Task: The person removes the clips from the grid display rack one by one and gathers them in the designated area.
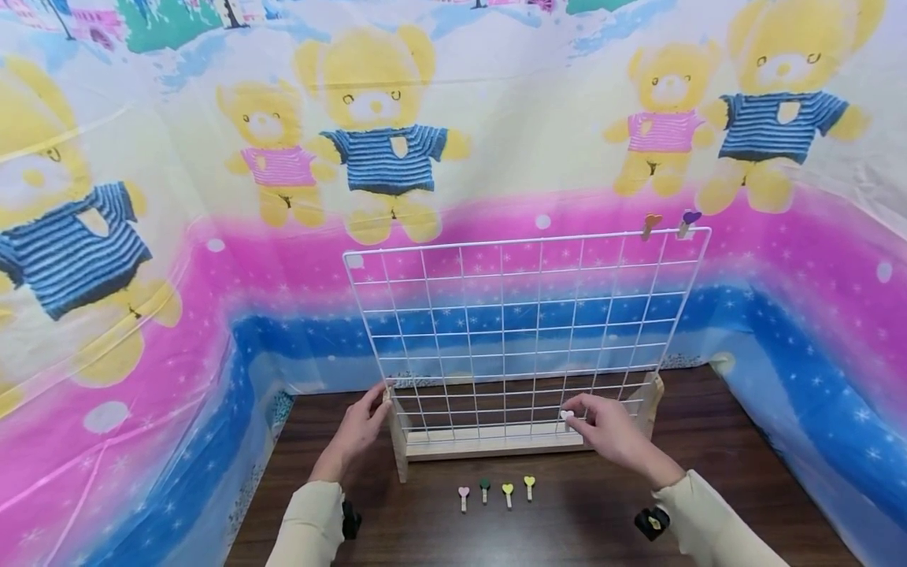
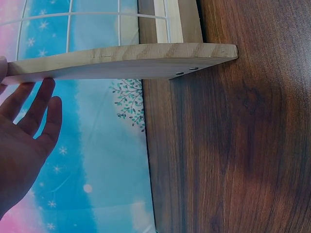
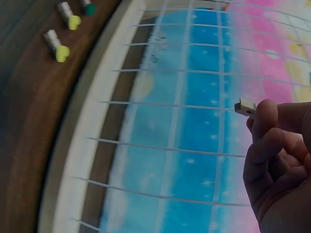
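Note:
A white wire grid rack (image 1: 501, 331) stands upright between wooden side pieces on the table. My left hand (image 1: 363, 424) grips the rack's left wooden side piece (image 2: 116, 58); in the left wrist view the thumb is on one face and the fingers on the other. Between thumb and fingertips my right hand (image 1: 609, 429) pinches a small wooden clothespin (image 3: 245, 107) with a white heart (image 1: 567, 415), held in front of the grid's lower right part. Two clothespins, one with an orange heart (image 1: 652, 222) and one with a purple heart (image 1: 690, 218), sit on the grid's top wire at the right.
In front of the rack, on the dark wood table (image 1: 567, 528), lie several heart clothespins: pink (image 1: 464, 494), green (image 1: 485, 485) and yellow (image 1: 507, 491). A pale wooden bar (image 1: 489, 450) runs along the rack's base. Behind hangs a bear-printed cloth (image 1: 510, 157).

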`<state>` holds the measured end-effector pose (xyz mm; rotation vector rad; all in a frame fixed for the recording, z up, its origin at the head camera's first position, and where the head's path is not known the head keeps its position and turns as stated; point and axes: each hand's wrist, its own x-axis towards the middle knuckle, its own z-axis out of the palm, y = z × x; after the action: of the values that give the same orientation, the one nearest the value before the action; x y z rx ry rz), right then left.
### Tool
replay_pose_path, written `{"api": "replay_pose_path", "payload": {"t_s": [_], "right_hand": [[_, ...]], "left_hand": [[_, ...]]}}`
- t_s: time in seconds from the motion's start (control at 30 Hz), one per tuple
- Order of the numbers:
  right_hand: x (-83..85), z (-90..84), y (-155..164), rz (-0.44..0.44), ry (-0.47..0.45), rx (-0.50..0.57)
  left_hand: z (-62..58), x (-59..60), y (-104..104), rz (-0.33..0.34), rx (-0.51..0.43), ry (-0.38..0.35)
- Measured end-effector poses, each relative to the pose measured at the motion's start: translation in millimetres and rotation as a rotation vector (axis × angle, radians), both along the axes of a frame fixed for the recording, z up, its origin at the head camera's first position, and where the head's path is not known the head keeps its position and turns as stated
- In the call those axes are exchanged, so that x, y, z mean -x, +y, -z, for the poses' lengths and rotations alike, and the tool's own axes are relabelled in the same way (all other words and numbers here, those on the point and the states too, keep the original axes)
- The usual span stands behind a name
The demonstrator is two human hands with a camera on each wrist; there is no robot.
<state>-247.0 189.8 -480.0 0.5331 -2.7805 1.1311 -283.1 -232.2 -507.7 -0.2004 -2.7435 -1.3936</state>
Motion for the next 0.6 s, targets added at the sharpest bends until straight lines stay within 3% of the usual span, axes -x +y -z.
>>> {"api": "replay_pose_path", "payload": {"t_s": [0.27,0.6], "right_hand": [[5.5,48.8,-1,-0.005,0.044,-0.026],[6.3,97.9,-6,-0.07,-0.055,-0.001]], "left_hand": [[1.6,1.5,-1,0.007,0.02,0.03],[3.7,0.9,-1,0.004,0.02,0.057]]}}
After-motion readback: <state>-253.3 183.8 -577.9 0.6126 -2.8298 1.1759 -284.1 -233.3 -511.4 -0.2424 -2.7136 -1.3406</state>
